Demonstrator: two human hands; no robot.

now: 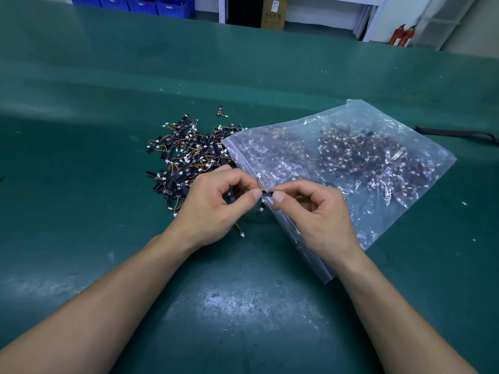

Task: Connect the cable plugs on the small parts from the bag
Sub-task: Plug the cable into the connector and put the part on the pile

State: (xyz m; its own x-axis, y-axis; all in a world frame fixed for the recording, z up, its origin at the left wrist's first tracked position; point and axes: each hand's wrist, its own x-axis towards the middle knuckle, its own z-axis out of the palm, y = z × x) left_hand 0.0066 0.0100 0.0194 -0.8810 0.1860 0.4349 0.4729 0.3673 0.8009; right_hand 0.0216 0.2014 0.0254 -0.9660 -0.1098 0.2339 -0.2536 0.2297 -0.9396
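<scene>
A small black strip part (266, 194) with a short orange-yellow cable and a white plug (259, 175) is held between both hands above the table. My left hand (213, 206) pinches its left end between thumb and forefinger. My right hand (313, 211) pinches its right end the same way. A clear plastic bag (351, 168) full of the same parts lies to the right, partly under my right hand. A loose pile of parts (189, 155) spills from the bag's mouth to the left.
The green table mat (243, 306) stretches all around. A stray part (221, 112) lies just beyond the pile. A dark strap (459, 133) lies at the far right. Blue bins (151, 4) and a cardboard box (273, 12) stand past the table's far edge.
</scene>
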